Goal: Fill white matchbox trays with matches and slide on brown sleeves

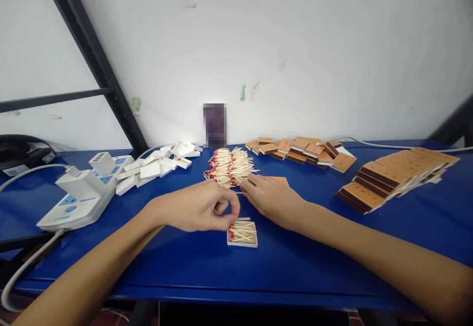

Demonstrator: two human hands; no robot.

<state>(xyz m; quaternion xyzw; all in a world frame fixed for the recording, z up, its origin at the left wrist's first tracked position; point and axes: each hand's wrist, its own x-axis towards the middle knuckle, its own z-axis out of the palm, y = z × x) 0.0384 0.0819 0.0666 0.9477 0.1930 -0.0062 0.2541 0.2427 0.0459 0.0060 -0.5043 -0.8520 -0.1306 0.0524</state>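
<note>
My left hand [201, 205] is closed in a pinch at the upper left corner of a small white matchbox tray [242, 245]. A pale matchstick [244, 218] shows at its fingertips, above the tray's back edge. Inside the tray lie several matches [244, 232], red heads to the left. My right hand [271, 199] reaches to the near right edge of a big heap of matches [231, 164], its fingers bent and together. What they grip, if anything, is hidden. One loose match [239, 193] lies between the hands. Behind the right hand, an orange matchbox sleeve [279, 179] is partly covered.
White empty trays [150, 170] are piled at the left, beside a white power strip [86, 208] with plugs and cables. Orange matchbox sleeves [301, 149] lie scattered at the back right. Stacked matchboxes [388, 173] stand at the far right. A pixelated dark rectangle [215, 125] is against the wall.
</note>
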